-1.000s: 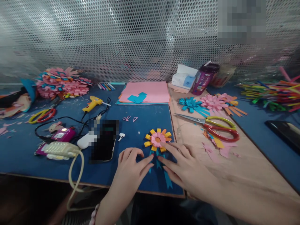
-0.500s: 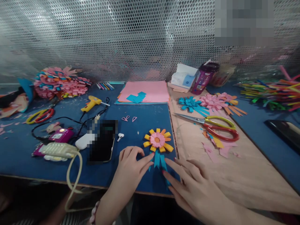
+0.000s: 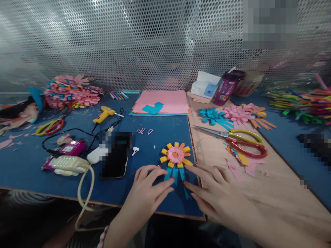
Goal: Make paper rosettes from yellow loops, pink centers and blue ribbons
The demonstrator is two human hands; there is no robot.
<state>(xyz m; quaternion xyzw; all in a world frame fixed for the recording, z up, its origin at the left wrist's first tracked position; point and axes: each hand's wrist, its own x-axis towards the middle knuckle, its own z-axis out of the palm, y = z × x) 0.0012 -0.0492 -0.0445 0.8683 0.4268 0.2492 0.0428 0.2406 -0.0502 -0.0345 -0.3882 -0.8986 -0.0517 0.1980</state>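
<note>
A paper flower (image 3: 175,155) with yellow and orange petals, a pink centre and blue ribbon tails (image 3: 176,174) lies on the blue mat near the front edge. My left hand (image 3: 151,187) rests flat beside the tails on their left, fingers stretched out and touching the blue strips. From the right, my right hand (image 3: 216,193) lies flat with fingers spread, its fingertips at the tails and just under the petals. Neither hand holds anything.
Large scissors (image 3: 238,141) lie on the tan board (image 3: 258,193) to the right, with blue and pink paper flowers (image 3: 227,115) behind. Pink paper sheets (image 3: 162,101), a yellow glue gun (image 3: 104,113), a phone (image 3: 115,156), cables and a pile of flowers (image 3: 72,91) sit left and behind.
My right hand drew back from the flower's petals toward me, then slid forward again to the blue tails. My left hand stayed by the tails, fingers shifting slightly.
</note>
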